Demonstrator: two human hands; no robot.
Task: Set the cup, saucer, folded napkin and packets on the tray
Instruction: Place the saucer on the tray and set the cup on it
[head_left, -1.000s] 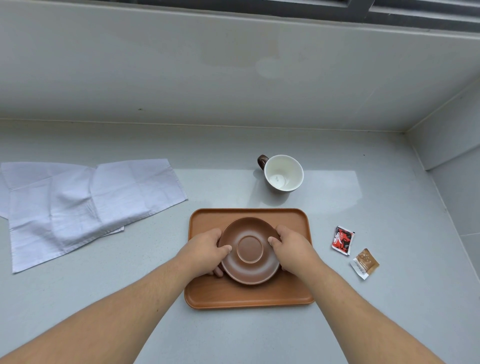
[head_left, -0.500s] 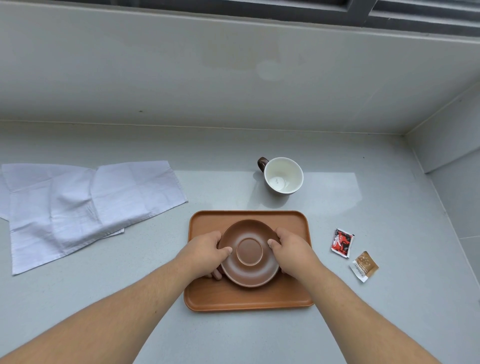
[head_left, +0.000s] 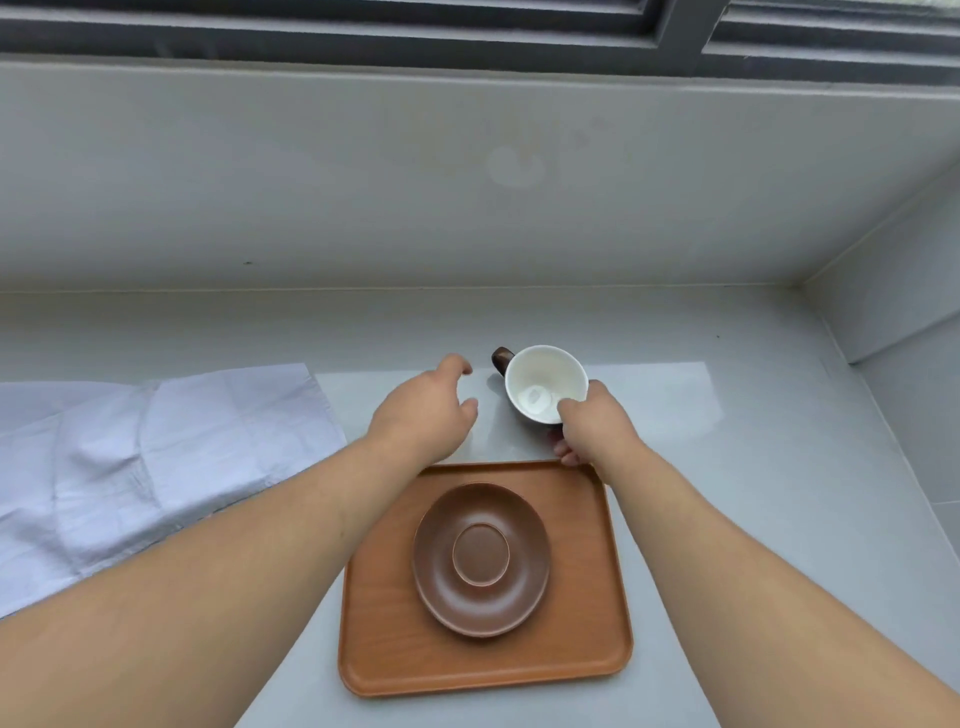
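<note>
A brown saucer (head_left: 480, 558) lies in the middle of the orange-brown tray (head_left: 587, 639). Beyond the tray's far edge stands a cup (head_left: 540, 382), white inside with a dark brown handle pointing left. My right hand (head_left: 592, 428) grips the cup's near right rim, thumb over the rim and fingers under the side. Just left of the cup's handle, my left hand (head_left: 423, 410) hovers with fingers apart and holds nothing. A white napkin (head_left: 145, 467) lies spread out on the counter at the left. The packets are hidden behind my right arm.
The grey counter (head_left: 779, 467) ends at a wall ledge behind and a side wall at the right. A dark window frame (head_left: 675, 26) runs along the top.
Both hands let go of the saucer, which stays on the tray, and reached forward. My right hand has taken hold of the cup. The camera view has tilted up.
</note>
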